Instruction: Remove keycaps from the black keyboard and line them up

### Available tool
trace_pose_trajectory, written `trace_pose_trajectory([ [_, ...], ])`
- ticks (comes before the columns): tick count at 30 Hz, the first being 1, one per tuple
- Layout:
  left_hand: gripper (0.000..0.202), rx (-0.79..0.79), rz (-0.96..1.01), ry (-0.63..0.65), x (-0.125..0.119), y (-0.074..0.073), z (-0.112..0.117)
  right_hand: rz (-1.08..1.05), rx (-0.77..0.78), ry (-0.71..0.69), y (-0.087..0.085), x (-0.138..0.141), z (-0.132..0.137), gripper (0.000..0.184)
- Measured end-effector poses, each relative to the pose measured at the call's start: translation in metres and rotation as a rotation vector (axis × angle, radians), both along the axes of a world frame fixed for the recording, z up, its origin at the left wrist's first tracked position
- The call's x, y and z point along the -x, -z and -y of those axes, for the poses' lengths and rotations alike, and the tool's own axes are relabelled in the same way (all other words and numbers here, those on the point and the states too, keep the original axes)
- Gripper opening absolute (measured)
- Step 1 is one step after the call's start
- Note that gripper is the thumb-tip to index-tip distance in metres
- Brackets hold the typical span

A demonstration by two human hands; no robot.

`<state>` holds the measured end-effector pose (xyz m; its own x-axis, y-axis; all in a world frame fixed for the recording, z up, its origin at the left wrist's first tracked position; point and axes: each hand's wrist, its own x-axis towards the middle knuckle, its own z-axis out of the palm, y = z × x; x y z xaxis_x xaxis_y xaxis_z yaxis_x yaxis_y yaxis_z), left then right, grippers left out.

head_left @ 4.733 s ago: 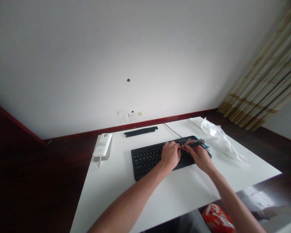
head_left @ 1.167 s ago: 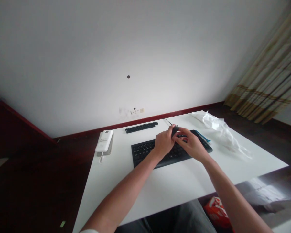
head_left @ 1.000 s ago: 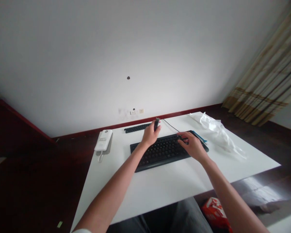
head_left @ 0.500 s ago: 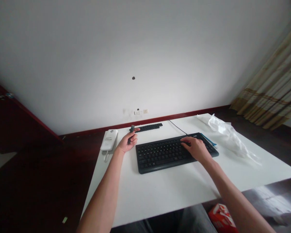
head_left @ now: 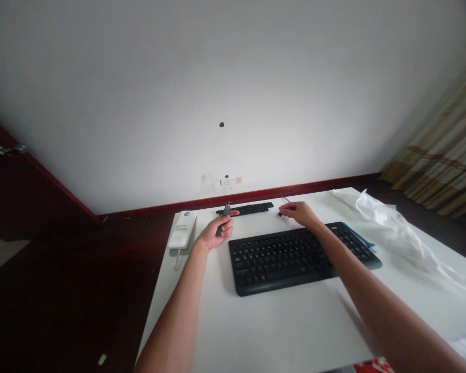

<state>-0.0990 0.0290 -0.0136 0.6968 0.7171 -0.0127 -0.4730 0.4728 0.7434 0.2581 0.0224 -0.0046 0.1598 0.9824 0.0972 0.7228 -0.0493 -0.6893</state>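
My left hand (head_left: 216,233) rests palm up on the white table (head_left: 279,321), left of the black keyboard (head_left: 301,253), with its fingers curled round a small dark tool (head_left: 224,214). My right hand (head_left: 300,213) reaches past the keyboard's far edge and pinches a small black keycap (head_left: 280,214) just above the table. A row of black keycaps (head_left: 245,209) lies along the far edge, between both hands.
A white power bank (head_left: 182,230) with a cable lies at the far left corner. A crumpled clear plastic bag (head_left: 396,228) lies on the right, and a blue card (head_left: 359,238) pokes out from under the keyboard. The keyboard's cable runs off the far edge.
My right hand has left the keyboard's right part and moved to the far edge with a small keycap. My left hand stays left of the keyboard with the tool. The view shifted left.
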Motion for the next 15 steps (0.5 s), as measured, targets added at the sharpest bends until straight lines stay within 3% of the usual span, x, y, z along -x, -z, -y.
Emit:
trace_pose_trajectory([
  [5,0.033,-0.003,0.010,0.020,-0.004,0.000,-0.001,0.053,-0.021,0.051,0.015,0.009,-0.022,0.020],
  [15,0.031,0.025,0.000,0.004,-0.008,0.001,-0.002,0.126,-0.015,0.067,0.016,0.000,-0.006,0.024],
])
